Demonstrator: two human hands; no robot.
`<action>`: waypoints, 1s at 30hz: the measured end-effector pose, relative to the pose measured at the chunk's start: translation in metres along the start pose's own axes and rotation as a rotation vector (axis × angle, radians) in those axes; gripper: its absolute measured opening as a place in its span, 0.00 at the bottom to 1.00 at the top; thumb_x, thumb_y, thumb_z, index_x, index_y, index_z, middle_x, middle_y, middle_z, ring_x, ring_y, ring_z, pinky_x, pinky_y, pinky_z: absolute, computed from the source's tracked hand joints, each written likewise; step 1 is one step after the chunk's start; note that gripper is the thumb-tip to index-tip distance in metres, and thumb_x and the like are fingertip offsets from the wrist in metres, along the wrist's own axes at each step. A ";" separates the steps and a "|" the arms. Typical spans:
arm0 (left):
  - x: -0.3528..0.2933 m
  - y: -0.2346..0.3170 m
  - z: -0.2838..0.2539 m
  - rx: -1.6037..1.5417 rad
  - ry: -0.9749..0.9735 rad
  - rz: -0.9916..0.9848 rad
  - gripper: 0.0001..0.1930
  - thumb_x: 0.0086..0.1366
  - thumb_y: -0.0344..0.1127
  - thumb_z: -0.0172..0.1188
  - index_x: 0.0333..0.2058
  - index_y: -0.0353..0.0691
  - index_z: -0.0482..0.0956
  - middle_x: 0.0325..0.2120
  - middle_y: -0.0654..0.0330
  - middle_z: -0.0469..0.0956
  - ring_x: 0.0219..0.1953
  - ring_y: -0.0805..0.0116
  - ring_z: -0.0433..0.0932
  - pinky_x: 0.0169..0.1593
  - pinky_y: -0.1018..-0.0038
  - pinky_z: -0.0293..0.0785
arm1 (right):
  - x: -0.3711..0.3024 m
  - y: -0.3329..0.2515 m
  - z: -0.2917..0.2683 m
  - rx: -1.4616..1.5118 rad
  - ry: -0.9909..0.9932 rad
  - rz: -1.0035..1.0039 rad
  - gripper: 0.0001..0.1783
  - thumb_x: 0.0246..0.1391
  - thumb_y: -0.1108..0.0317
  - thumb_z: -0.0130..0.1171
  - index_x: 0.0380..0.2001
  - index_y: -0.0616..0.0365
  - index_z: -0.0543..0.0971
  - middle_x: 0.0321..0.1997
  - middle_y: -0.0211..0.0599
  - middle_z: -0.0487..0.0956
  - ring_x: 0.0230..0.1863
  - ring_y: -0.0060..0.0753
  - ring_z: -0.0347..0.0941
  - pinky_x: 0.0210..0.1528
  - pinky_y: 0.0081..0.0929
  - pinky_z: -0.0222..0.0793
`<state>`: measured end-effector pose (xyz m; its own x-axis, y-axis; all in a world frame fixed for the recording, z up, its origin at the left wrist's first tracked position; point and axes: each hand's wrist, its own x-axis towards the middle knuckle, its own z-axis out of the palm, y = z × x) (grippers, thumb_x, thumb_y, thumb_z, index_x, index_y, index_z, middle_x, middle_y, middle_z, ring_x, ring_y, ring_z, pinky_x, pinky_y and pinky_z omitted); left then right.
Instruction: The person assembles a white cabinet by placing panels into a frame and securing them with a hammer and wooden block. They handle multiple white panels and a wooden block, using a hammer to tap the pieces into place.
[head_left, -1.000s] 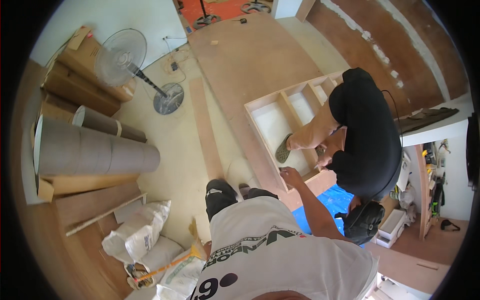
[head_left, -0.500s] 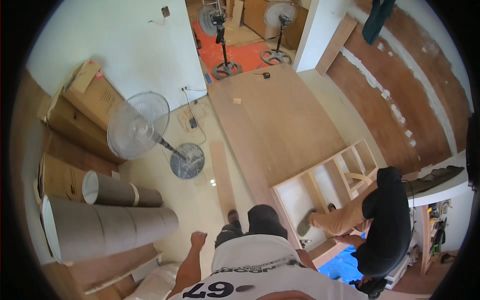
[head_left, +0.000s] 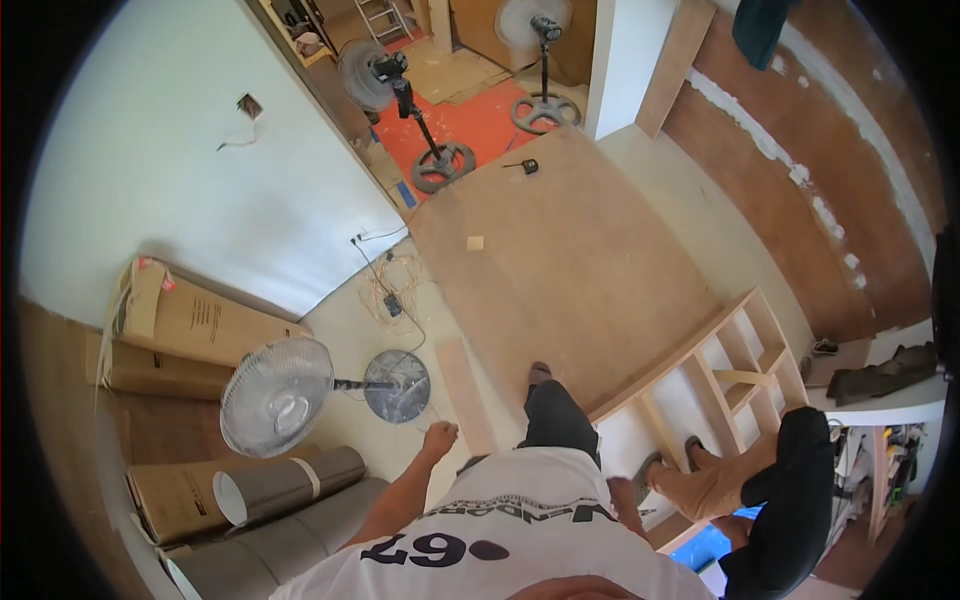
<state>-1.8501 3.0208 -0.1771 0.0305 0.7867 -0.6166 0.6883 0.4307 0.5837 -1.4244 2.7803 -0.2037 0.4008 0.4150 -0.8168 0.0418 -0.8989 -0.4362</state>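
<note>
My left hand (head_left: pixel 440 438) hangs low beside my body with its fingers curled in, and nothing shows in it. It is nearest to a narrow wood strip (head_left: pixel 462 390) on the floor and the round base of a standing fan (head_left: pixel 278 398). My right hand (head_left: pixel 622 492) is down by my right hip, its fingers mostly hidden. One of my shoes (head_left: pixel 540 372) is on a large plywood sheet (head_left: pixel 570 250) laid on the floor. To my right is a wooden frame (head_left: pixel 690 372) with several compartments.
A co-worker in black top and tan trousers (head_left: pixel 725 475) bends beside the frame. Two more fans (head_left: pixel 425 130) stand past the sheet, near red floor covering (head_left: pixel 470 125). A tape measure (head_left: pixel 528 167) and small wood block (head_left: pixel 475 243) lie on the sheet. Cardboard boxes (head_left: pixel 215 310), grey rolls (head_left: pixel 300 485) and cables (head_left: pixel 392 300) are left.
I have moved forward, and a foot now shows on the plywood sheet. The nearest fan and the rolls sit lower in view. My left hand has swung forward and toward the right.
</note>
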 end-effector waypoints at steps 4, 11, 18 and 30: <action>0.057 -0.015 -0.018 0.234 -0.080 0.184 0.13 0.57 0.38 0.53 0.24 0.35 0.79 0.21 0.53 0.79 0.25 0.60 0.78 0.33 0.66 0.73 | 0.047 -0.134 -0.038 0.327 0.126 -0.101 0.17 0.47 0.66 0.58 0.40 0.64 0.75 0.26 0.38 0.77 0.23 0.28 0.74 0.18 0.22 0.70; 0.116 0.107 -0.049 -0.222 0.034 -0.288 0.13 0.57 0.39 0.53 0.21 0.37 0.79 0.19 0.53 0.78 0.23 0.61 0.78 0.30 0.65 0.71 | 0.182 -0.303 -0.102 -0.299 0.291 -0.512 0.16 0.45 0.65 0.56 0.37 0.64 0.78 0.29 0.43 0.79 0.31 0.35 0.76 0.31 0.31 0.72; 0.220 0.117 -0.036 0.317 -0.005 0.239 0.11 0.51 0.40 0.58 0.24 0.37 0.81 0.21 0.50 0.78 0.25 0.57 0.78 0.31 0.64 0.71 | 0.253 -0.473 -0.091 -0.343 0.292 -0.640 0.19 0.42 0.64 0.57 0.37 0.65 0.78 0.30 0.49 0.79 0.31 0.38 0.77 0.36 0.31 0.72; 0.508 0.362 -0.166 0.595 0.021 0.559 0.05 0.52 0.33 0.53 0.25 0.41 0.77 0.23 0.59 0.78 0.26 0.61 0.77 0.30 0.64 0.71 | 0.307 -0.595 -0.139 0.096 0.115 -0.179 0.10 0.45 0.67 0.55 0.23 0.65 0.77 0.18 0.37 0.74 0.19 0.27 0.71 0.19 0.27 0.68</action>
<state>-1.7059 3.6502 -0.1914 0.4736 0.8267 -0.3037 0.8453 -0.3297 0.4204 -1.1990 3.4231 -0.1427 0.4966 0.5428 -0.6773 0.0368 -0.7928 -0.6084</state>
